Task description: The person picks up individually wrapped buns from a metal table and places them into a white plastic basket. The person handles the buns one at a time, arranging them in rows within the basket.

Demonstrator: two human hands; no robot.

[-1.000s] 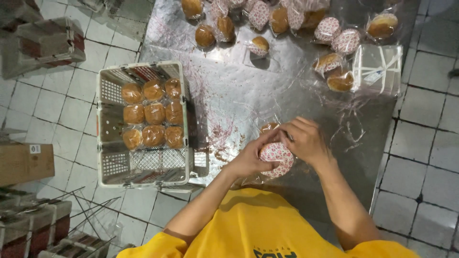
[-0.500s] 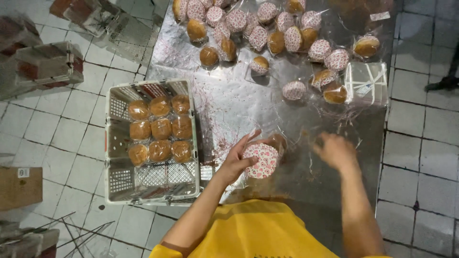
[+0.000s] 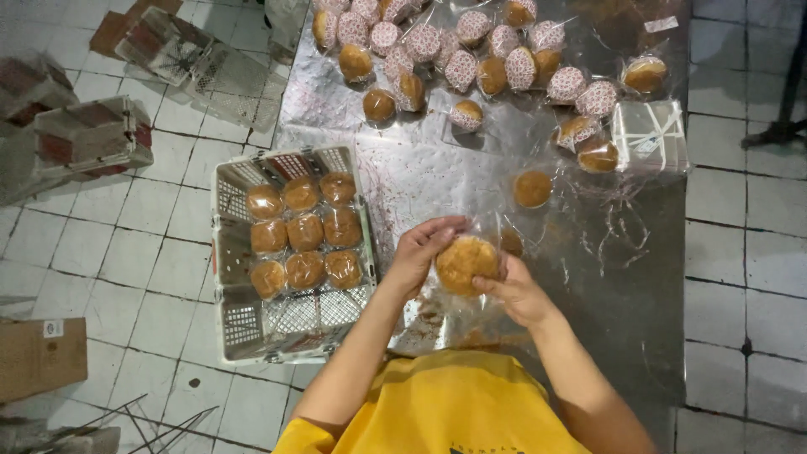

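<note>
Both hands are on one round golden bun [image 3: 466,262], held just above the shiny metal surface [image 3: 437,181] right in front of the person's yellow shirt. The left hand [image 3: 418,252] has its fingers curled around the bun's left edge, and the right hand [image 3: 519,292] is grasping it from the lower right, so both are clenched on the same bun. There's clear plastic around it, and to me it looks like the wrapping step, bun going into its clear bag, though I can't tell how far in it is. Just beside the left arm sits a grey plastic crate [image 3: 229,181] with nine wrapped buns lined up in three rows and room left at the near end. One bare bun [image 3: 533,188] sits alone further up, and a pile of wrapped ones [image 3: 458,63] lies at the far end. I'd guess the next move needs a firm pinch on the film without squashing the bun.
</note>
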